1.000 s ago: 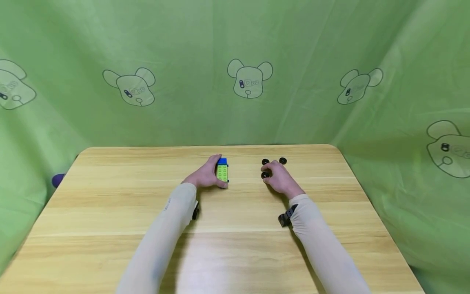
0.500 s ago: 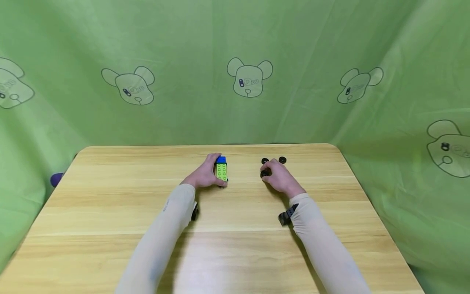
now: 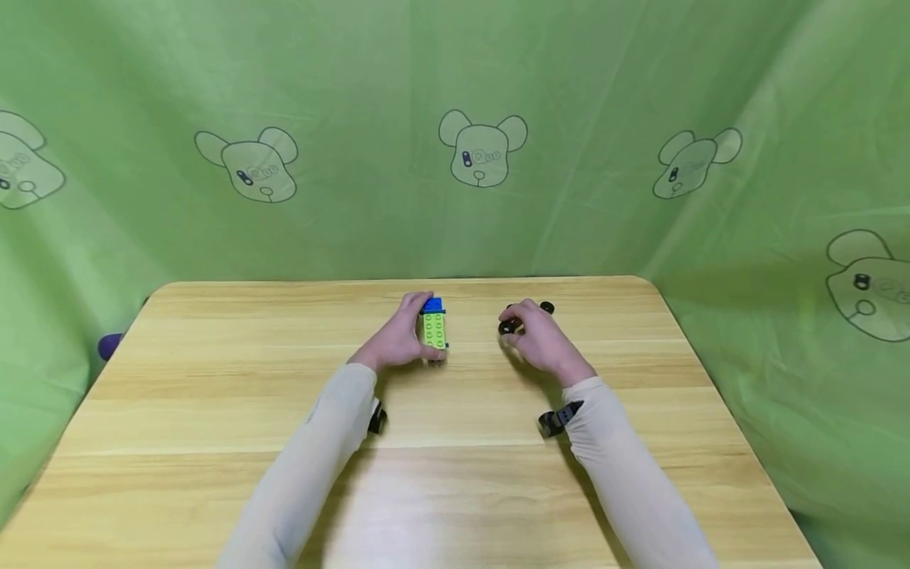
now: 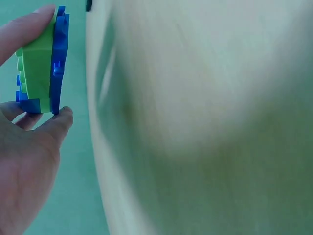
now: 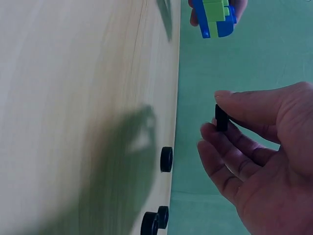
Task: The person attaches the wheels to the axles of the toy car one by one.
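Cream sleeves [image 3: 302, 474] stretch over the table [image 3: 455, 498]; the left hand [image 3: 394, 340] clasps the raised block [image 3: 434, 328] by its ends, long axis pointing away from the person, one long side facing the right hand [image 3: 542, 340], which, well apart, pinches a wheel [image 5: 221, 118] between bent fingers. More wheels [image 5: 167, 159] lie just beyond.

Bear heads [image 3: 479, 145] on the green curtain [image 3: 362, 229] carry faint lettering [image 3: 486, 157], possibly "Quo", too blurred to confirm.

I see a bright head view, glare whitening the tabletop [image 3: 419, 498] at lower centre; both wrist views look dimmer, with broad, soft-edged shadows.
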{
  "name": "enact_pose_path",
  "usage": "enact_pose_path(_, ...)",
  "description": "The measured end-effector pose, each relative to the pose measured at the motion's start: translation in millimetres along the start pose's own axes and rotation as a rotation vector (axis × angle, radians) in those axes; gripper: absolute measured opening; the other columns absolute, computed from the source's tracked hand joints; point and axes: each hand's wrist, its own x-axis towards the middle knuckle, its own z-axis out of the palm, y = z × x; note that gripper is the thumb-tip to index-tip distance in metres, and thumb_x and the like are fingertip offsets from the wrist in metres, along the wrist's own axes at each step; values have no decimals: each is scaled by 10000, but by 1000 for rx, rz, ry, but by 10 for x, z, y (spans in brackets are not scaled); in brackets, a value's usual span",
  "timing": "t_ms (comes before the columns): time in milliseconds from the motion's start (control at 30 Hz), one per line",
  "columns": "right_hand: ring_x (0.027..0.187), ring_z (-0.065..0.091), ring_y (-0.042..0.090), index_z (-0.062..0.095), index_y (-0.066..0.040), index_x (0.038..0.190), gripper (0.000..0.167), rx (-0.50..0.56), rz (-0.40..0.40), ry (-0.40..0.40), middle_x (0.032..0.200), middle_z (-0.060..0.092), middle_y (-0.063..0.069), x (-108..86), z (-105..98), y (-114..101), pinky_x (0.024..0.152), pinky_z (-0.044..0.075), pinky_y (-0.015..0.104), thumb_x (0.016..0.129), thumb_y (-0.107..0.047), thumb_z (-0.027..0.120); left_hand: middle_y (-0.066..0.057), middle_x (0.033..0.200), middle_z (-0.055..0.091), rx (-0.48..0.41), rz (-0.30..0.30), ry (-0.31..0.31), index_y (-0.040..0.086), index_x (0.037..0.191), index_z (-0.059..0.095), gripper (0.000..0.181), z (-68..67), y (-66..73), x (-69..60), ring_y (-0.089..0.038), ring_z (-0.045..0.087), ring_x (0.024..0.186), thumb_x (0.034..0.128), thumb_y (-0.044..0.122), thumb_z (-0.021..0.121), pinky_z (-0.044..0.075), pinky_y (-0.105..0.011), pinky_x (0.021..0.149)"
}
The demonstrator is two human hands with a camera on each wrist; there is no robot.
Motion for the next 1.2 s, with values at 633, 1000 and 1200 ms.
enact_pose_path(633, 1059, 569, 304, 618, 0, 1198, 317, -1, -63, 0, 1130, 575, 117, -156, -77, -262, 962, 470, 468, 894, -50, 693, -37, 1520, 222, -208, 71, 16, 163, 1585, 132, 1187, 18, 232, -260, -246, 554, 945, 686, 63, 900, 549, -335, 813)
enact_pose_path(1000, 1068, 568, 296, 618, -22, 1208, 325, 1, -55, -10, 1146, 578, 101, -206, -60, -295, 964, 471, 470, 896, -69, 698, -70, 1532, 165, -273, 69, 13, 148, 1577, 182, 1086, 119, 206, -331, -264, 516, 1011, 727, 55, 852, 540, -287, 827)
enact_pose_path(1200, 1073, 567, 286, 616, -32, 1213, 329, -5, -52, -9, 1154, 577, 92, -212, -51, -289, 969, 470, 465, 899, -83, 700, -64, 1491, 240, -331, 37, 59, 190, 1570, 214, 976, 172, 201, -367, -262, 511, 1039, 807, 228, 820, 545, -319, 829)
